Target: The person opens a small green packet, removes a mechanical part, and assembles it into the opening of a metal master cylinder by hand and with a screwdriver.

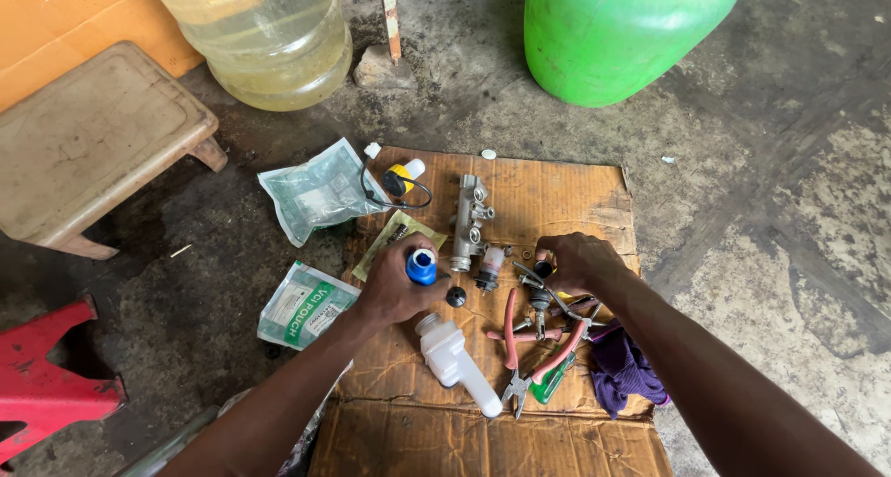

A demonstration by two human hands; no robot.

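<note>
My left hand (394,290) grips a small blue tube or bottle (420,266), held upright over a sheet of cardboard (557,194) on the floor. My right hand (575,259) pinches a small dark part (542,269) above a cluster of metal parts and springs (538,302). A grey metal cylinder body (469,219) lies between the hands, with a short piston piece (489,268) beside it. Red-handled pliers (534,342) and a white plastic reservoir (455,361) lie just below my hands.
A purple rag (622,366) sits at the cardboard's right edge. Two clear plastic pouches (316,191) (302,302) lie to the left. A green jerrycan (622,32), a clear water jug (269,36), a beige stool (93,143) and a red stool (46,384) surround the spot.
</note>
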